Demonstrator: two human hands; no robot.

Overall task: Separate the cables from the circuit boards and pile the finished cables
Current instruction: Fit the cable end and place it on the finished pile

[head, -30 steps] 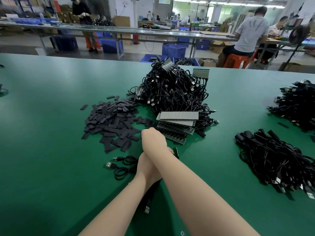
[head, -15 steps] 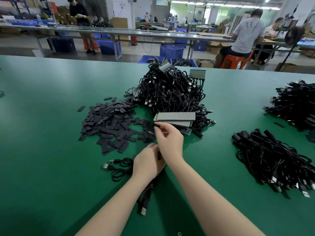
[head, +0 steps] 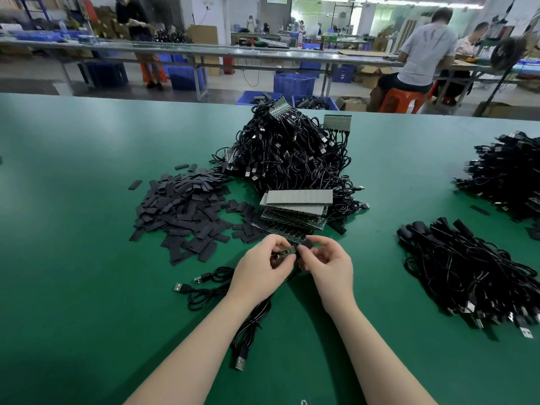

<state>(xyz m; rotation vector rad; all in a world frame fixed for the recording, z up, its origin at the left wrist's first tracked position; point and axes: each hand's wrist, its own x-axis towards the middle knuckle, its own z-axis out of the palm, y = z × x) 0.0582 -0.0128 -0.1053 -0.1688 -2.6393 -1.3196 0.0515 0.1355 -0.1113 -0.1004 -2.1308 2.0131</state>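
Both hands met near the table's (head: 87,287) front edge: the left hand (head: 263,270) pinched a half-hidden board (head: 287,251), the right hand (head: 330,264) a black piece (head: 306,245); its cable (head: 251,325) ran beneath the left wrist.

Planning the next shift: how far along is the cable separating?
Done: a pile of loose cables lies at right, another sits beyond it, and a few cables lie near the left hand. In hand: both hands, the right included, pinch a small board with its cable. Left: the big tangled heap and the stack of boards, so most remains.
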